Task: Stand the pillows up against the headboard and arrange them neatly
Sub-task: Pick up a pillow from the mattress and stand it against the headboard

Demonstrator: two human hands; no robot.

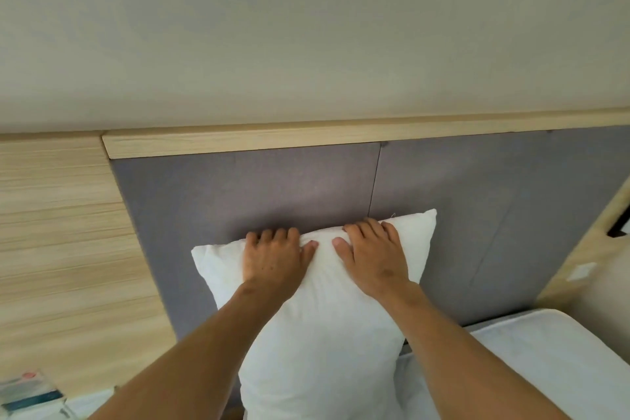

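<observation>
Grey padded headboard [306, 187] with a white pillow [317, 317] standing against it.
Left hand [276, 259] and right hand [373, 256] grip the pillow's top edge, fingers curled over it, thumbs in front.

There is only one camera, so no other view shares the scene. It sits on the person's head and looks forward and a bit down. It is very close to the top end of the bed. Both bare arms reach out from the bottom edge, so the camera is just behind and above them. The left hand [274, 261] and the right hand [373, 254] are near the middle of the picture, on the top edge of a white pillow [317, 334]. The grey headboard [211, 201] fills the middle. The plain wall [306, 27] fills the top half. The wide lens bends the wooden top rail [272, 139] a little.
</observation>
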